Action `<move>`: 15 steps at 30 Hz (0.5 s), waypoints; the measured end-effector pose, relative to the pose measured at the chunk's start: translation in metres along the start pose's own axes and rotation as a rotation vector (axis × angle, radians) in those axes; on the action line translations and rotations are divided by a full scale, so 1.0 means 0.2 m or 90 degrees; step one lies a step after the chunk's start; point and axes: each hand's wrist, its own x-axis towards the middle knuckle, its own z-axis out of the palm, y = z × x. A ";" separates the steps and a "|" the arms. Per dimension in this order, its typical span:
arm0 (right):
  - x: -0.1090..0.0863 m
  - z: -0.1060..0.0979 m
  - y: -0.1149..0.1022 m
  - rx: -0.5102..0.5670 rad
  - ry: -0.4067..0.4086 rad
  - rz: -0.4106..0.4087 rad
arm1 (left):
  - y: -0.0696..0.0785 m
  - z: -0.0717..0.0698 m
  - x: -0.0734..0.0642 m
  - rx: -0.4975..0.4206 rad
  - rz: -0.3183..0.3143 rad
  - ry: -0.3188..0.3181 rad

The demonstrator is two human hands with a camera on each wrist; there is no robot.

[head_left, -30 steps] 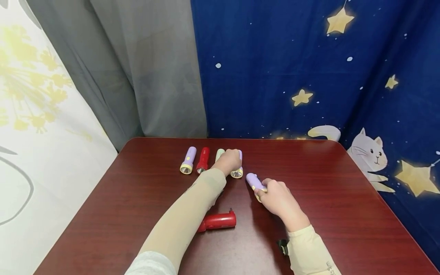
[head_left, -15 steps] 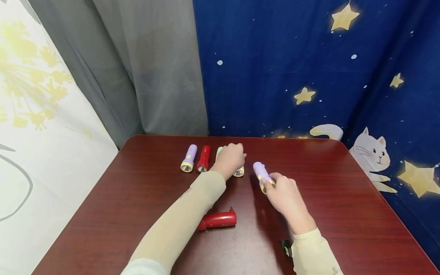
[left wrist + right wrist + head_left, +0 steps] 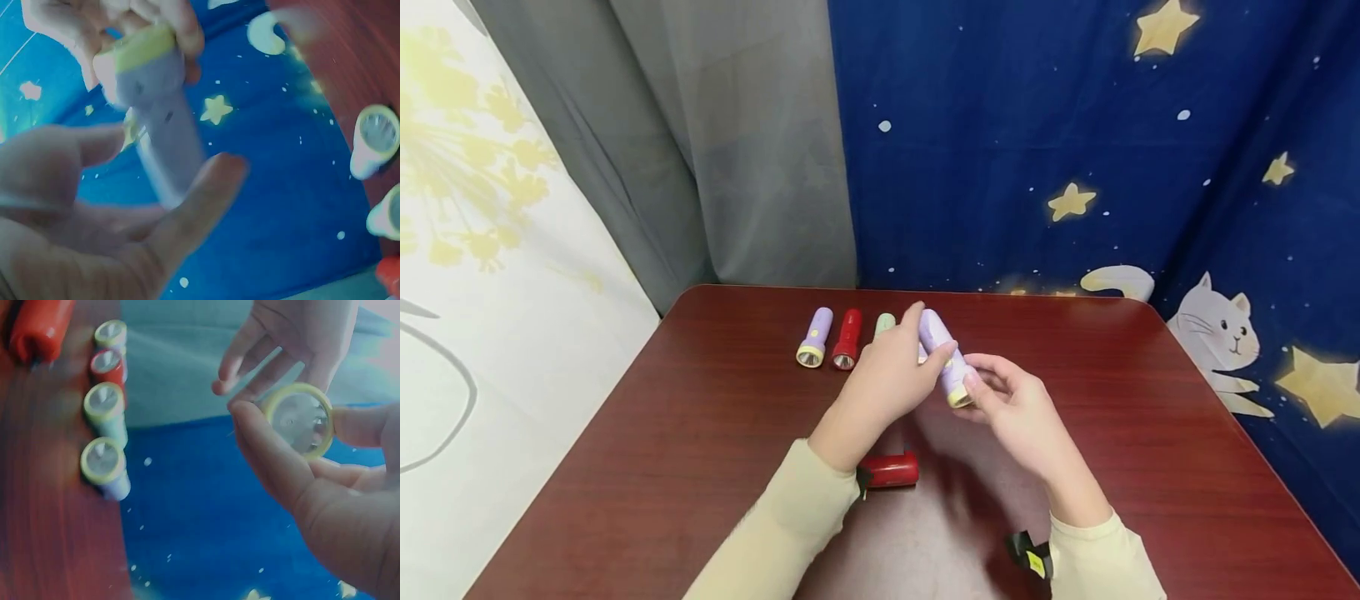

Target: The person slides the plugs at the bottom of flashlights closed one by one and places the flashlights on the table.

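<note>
My right hand (image 3: 1026,421) pinches a purple flashlight (image 3: 934,329) by its yellow-rimmed head, above the table and tilted, lens towards me. Around its tail end, my left hand (image 3: 883,371) spreads its thumb and fingers; in the left wrist view the thumb and fingers stand apart on either side of the barrel. Whether they touch it is unclear. Behind the left hand a row lies on the table: a purple flashlight (image 3: 817,329), a red flashlight (image 3: 848,333), a pale green flashlight (image 3: 885,322) and another purple one (image 3: 115,487), mostly hidden in the head view.
Under my left wrist lies another red flashlight (image 3: 893,470), partly covered, crosswise on the dark red table (image 3: 700,433). A grey curtain (image 3: 767,150) and a blue star-print curtain (image 3: 970,167) hang behind the table's far edge.
My left hand has left the row and come right and nearer, round the tail of the held flashlight. The right hand has raised that flashlight and shifted right, then tilted it towards the left hand.
</note>
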 end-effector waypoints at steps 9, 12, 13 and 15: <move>-0.07 0.12 -0.06 -0.066 -0.128 -0.097 | -0.09 -0.06 -0.25 -0.328 0.014 0.117; -0.07 0.16 -0.05 -0.105 -0.131 -0.091 | -0.12 -0.06 -0.29 -0.350 0.010 0.116; -0.07 0.17 -0.04 -0.122 -0.127 -0.089 | -0.13 -0.06 -0.31 -0.348 0.009 0.116; -0.07 0.18 -0.03 -0.155 -0.113 -0.095 | -0.14 -0.05 -0.33 -0.333 0.010 0.116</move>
